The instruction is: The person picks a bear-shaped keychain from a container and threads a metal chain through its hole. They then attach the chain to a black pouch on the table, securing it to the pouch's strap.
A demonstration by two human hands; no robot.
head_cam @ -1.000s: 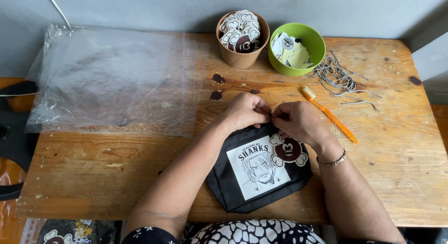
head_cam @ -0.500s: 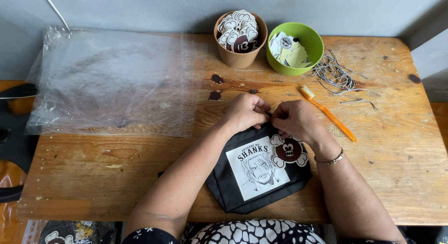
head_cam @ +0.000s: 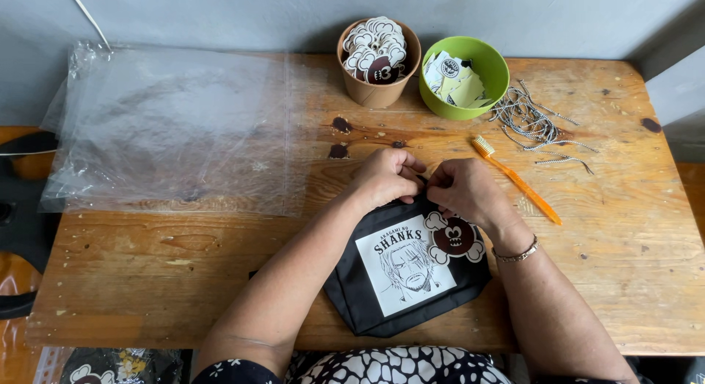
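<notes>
Desk (head_cam: 220, 281), wood, worn, seen from above.
- Black pouch (head_cam: 367, 310) w/ white portrait patch, ctr-bottom; dark round cloud-edged tag (head_cam: 454, 237) on its upper R.
- Left hand (head_cam: 385, 177) & right hand (head_cam: 464, 189) meet at pouch top edge, fingertips pinched together; what they pinch too small to tell. Bracelet (head_cam: 518, 253) on R wrist.
- Orange toothbrush (head_cam: 518, 180), just R of right hand, 2 o'clock.
- Brown cup (head_cam: 367, 94) of cloud tags, 12 o'clock.
- Green bowl (head_cam: 492, 68) of paper tags, 1 o'clock.
- Cord pile (head_cam: 525, 120), 2 o'clock.
- Clear plastic bags (head_cam: 169, 127), 10 o'clock.
</notes>
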